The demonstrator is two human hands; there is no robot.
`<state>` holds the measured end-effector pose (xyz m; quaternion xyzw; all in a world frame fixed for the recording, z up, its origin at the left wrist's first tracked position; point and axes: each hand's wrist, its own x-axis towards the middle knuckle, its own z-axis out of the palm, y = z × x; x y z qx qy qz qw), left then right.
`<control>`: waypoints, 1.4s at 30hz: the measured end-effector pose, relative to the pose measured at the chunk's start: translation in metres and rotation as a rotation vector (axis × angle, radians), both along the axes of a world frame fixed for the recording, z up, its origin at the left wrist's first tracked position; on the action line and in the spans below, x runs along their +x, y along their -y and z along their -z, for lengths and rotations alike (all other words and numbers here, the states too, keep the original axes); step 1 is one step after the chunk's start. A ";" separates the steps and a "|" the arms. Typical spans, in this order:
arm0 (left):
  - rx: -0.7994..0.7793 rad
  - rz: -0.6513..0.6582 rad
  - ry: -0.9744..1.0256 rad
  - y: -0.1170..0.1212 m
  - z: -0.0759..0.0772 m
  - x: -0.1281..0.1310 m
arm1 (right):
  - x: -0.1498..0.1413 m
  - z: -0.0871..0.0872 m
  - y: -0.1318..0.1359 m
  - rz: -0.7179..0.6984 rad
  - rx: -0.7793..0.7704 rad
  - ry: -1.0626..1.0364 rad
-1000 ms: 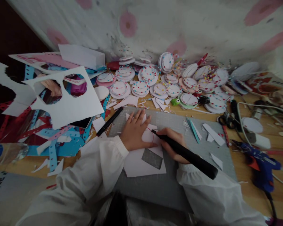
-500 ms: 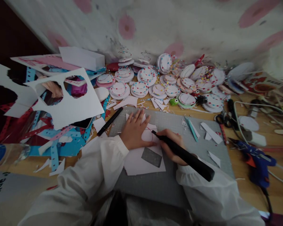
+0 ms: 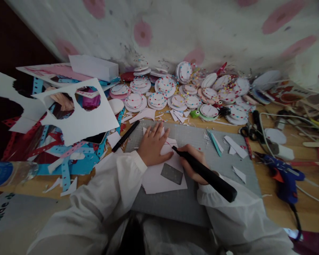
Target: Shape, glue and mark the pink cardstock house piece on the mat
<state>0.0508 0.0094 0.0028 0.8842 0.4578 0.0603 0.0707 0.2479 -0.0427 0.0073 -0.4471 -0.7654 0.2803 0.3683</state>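
Note:
My left hand (image 3: 154, 144) lies flat with fingers spread, pressing a white sheet of card (image 3: 162, 186) onto the grey cutting mat (image 3: 175, 212). In my right hand (image 3: 194, 163) is a thick black pen (image 3: 210, 177), gripped near its thin tip. The tip meets the card just right of my left fingers, by a thin red line (image 3: 169, 143). Below my left thumb a dark grey rectangle (image 3: 172, 173) shows on the card; I cannot tell whether it is a cut-out or a separate piece. A second black pen (image 3: 126, 136) lies left of my left hand.
Several round white layered pieces with coloured beads (image 3: 134, 102) crowd the back. Card offcuts (image 3: 79, 120) and blue strips (image 3: 66, 173) pile up at left. A teal craft tool (image 3: 214, 142) and paper scraps (image 3: 235, 147) lie on the mat; scissors (image 3: 248, 132) and a blue glue gun (image 3: 284, 177) lie right.
The view has shifted slightly. The pen tip stays on the card near the red line, and less of that line shows. My left hand stays flat on the card.

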 end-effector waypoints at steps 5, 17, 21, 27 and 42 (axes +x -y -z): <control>0.027 -0.009 -0.004 0.001 -0.001 0.000 | -0.001 0.002 0.000 -0.014 0.022 0.000; 0.027 -0.027 -0.001 0.002 0.000 0.001 | -0.013 -0.005 0.013 0.056 0.035 0.027; 0.030 -0.031 -0.001 0.001 0.001 0.002 | -0.018 -0.006 0.018 0.132 0.022 0.023; 0.039 -0.038 -0.005 0.002 0.003 0.002 | -0.029 -0.006 0.023 0.250 -0.011 0.009; 0.055 -0.048 0.004 0.002 0.005 0.002 | -0.053 -0.002 0.040 0.482 0.011 -0.030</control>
